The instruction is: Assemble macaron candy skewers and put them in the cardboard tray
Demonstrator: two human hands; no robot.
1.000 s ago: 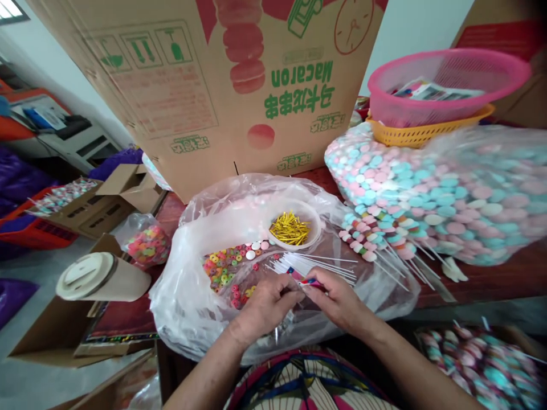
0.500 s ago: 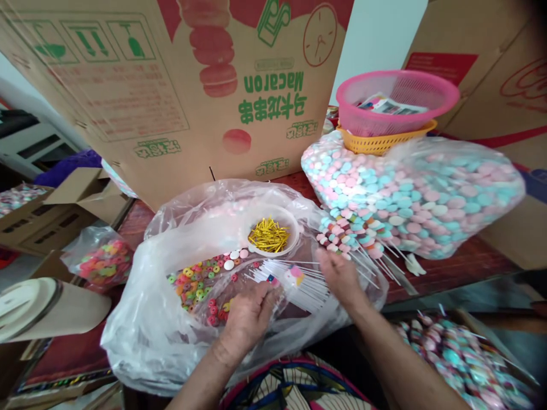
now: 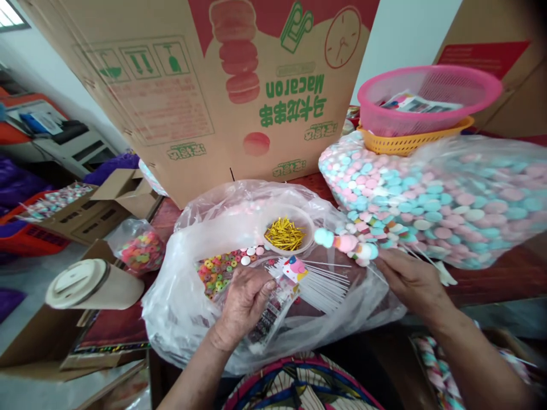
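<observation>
My right hand grips the stick end of a candy skewer strung with blue, pink and white discs, held level above the open plastic bag. My left hand holds a narrow clear printed wrapper with a pink cartoon topper at its upper end. Just under both hands lies a bundle of white sticks. Small coloured candy rings lie left of my left hand, and a bowl of gold twist ties sits behind it.
A big clear bag of pastel candy discs fills the right, with finished skewers at its foot. Behind stand a large "Macaron" carton and stacked pink and yellow baskets. A lidded beige container and small ring bag sit left.
My right hand left the wrapper, reached to the skewer pile at right and now lifts one skewer. My left hand kept the wrapper, now raised with its topper showing.
</observation>
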